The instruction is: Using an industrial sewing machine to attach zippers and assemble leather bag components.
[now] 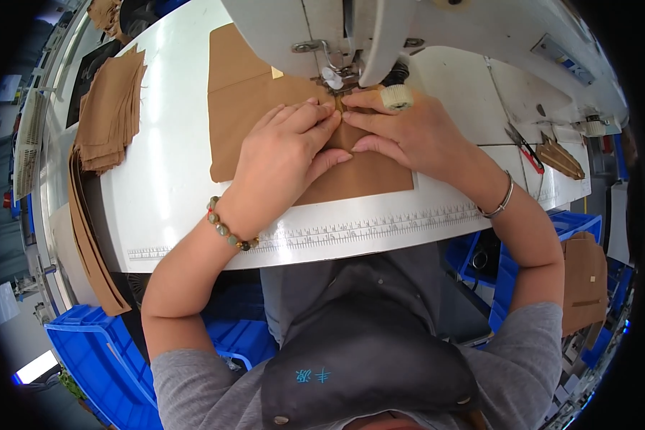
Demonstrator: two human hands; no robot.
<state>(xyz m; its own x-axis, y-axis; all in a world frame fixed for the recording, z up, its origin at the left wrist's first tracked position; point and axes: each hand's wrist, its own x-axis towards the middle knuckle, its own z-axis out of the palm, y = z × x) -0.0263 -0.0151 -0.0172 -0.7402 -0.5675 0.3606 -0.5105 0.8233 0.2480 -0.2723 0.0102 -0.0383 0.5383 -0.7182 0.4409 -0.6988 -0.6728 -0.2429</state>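
Under the sewing machine's presser foot [340, 86] lies a brown fabric piece [244, 129] with a narrow strip at the needle area. My left hand [279, 158] presses that strip with bent fingers held together, its thumb resting on the fabric. My right hand [405, 136] is open on the right side of the piece, fingers apart and fingertips beside the foot; a cream ribbed band [396, 97] is on one finger. The needle tip is too small to make out.
Stacked brown pieces [107, 107] and long strips [87, 229] lie left. Red-handled scissors [527, 154] and small brown pieces [559, 158] lie right. Blue bins [100, 358] sit below the table, with another brown piece [582, 283] at lower right. The machine body [480, 50] overhangs the work.
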